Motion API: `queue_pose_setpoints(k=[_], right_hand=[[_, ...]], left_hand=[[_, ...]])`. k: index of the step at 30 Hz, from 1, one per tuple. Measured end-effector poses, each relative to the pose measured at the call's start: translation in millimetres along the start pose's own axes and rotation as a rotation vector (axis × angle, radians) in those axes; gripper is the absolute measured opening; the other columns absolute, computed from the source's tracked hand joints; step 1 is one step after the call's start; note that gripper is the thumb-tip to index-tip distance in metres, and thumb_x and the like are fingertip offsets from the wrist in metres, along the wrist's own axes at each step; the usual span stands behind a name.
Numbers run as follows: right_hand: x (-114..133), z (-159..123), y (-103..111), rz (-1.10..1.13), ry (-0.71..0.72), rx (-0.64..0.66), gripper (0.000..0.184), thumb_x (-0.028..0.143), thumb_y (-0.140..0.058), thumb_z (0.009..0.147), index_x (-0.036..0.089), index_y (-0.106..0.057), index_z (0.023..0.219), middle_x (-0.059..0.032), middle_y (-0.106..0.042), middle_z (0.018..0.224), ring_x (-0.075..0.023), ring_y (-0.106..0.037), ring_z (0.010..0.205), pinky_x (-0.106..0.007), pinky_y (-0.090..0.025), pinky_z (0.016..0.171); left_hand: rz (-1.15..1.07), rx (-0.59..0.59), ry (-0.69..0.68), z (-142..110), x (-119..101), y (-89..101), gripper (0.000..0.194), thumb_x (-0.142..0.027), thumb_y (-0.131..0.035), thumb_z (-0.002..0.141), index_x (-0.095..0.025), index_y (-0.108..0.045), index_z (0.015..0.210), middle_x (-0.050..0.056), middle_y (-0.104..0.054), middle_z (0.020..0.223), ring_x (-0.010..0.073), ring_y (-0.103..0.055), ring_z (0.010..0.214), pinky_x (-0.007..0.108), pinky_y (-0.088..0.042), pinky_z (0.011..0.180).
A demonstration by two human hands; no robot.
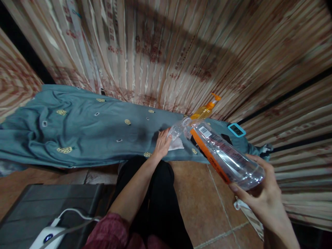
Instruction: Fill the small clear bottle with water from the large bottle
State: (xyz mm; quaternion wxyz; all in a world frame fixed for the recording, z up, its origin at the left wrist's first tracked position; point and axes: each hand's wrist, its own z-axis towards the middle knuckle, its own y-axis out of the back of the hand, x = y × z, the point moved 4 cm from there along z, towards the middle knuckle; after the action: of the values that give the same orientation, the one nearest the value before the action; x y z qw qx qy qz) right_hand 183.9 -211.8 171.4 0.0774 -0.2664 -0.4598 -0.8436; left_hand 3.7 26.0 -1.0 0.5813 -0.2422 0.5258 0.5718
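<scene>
My right hand grips the base of a large clear plastic bottle with an orange and black label. The bottle is tipped, its neck pointing down and left toward a small clear bottle. My left hand is closed around that small bottle, which leans with its mouth to the upper right. The two mouths are close together; whether they touch I cannot tell. Beneath the small bottle lies a white tissue on the teal cloth. An amber pump bottle stands just behind the mouths.
A blue-framed digital display sits at the cloth-covered surface's right end. Pleated patterned curtains hang close behind it. At lower left, a white device with cables rests on a grey box-like surface. Tiled floor shows below.
</scene>
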Motion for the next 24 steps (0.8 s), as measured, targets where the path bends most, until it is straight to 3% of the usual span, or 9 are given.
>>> queue_pose_setpoints(k=[6, 15, 24], right_hand=[[2.5, -0.2, -0.9, 0.002, 0.031, -0.004, 0.079, 0.060, -0.082, 0.068, 0.025, -0.053, 0.132, -0.0088, -0.064, 0.123, -0.0284, -0.068, 0.108, -0.039, -0.058, 0.091], [-0.3, -3.4, -0.8, -0.002, 0.028, 0.021, 0.079, 0.058, -0.082, 0.070, 0.025, -0.051, 0.135, -0.0073, -0.062, 0.124, -0.0268, -0.067, 0.108, -0.039, -0.057, 0.093], [-1.0, -4.5, -0.2, -0.034, 0.026, 0.018, 0.078, 0.058, -0.081, 0.071, 0.025, -0.051, 0.135, -0.0072, -0.063, 0.124, -0.0272, -0.067, 0.108, -0.039, -0.056, 0.094]], left_hand=[[-0.019, 0.010, 0.001, -2.3, 2.5, -0.5, 0.048, -0.037, -0.038, 0.102, -0.020, -0.053, 0.144, 0.010, -0.063, 0.143, 0.0268, -0.055, 0.136, 0.046, -0.037, 0.122], [0.041, -0.015, 0.024, -2.7, -1.4, -4.4, 0.068, -0.030, -0.076, 0.079, -0.021, -0.051, 0.142, 0.011, -0.064, 0.141, 0.0314, -0.057, 0.132, 0.050, -0.042, 0.118], [0.046, -0.021, 0.094, -2.6, -4.1, -5.5, 0.077, -0.022, -0.081, 0.072, -0.022, -0.050, 0.142, 0.010, -0.063, 0.141, 0.0312, -0.056, 0.134, 0.050, -0.041, 0.119]])
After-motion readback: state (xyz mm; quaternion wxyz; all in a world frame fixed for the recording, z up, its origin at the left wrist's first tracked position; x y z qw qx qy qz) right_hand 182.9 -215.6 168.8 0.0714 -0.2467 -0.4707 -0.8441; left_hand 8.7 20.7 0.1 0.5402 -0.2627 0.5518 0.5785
